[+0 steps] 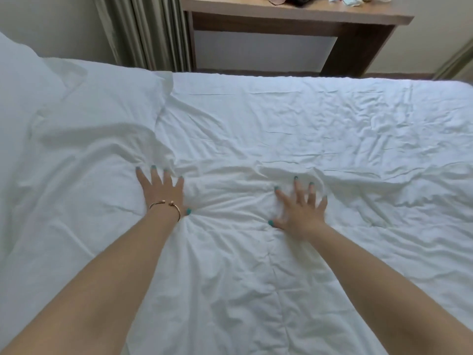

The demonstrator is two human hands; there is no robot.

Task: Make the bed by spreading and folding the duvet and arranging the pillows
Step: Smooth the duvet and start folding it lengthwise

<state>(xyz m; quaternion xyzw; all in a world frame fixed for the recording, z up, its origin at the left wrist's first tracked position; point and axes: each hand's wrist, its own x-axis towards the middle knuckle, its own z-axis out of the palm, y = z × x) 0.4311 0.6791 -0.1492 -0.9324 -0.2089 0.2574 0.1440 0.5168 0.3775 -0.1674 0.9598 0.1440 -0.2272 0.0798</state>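
Creased matt white cloth duvet [281,129]; wood desk [294,16]

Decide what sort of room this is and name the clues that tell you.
Probably a bedroom, perhaps a hotel room. Both hands, left hand and right hand, press flat on a white duvet; a pillow lies at left, with a wooden desk and curtain behind.

A wide bed [448,84] is covered by a crumpled white fabric duvet [320,129], which is spread across its whole top. A plump white pillow [23,80] is laid at the left end. Two flat hands are pressed on the duvet.
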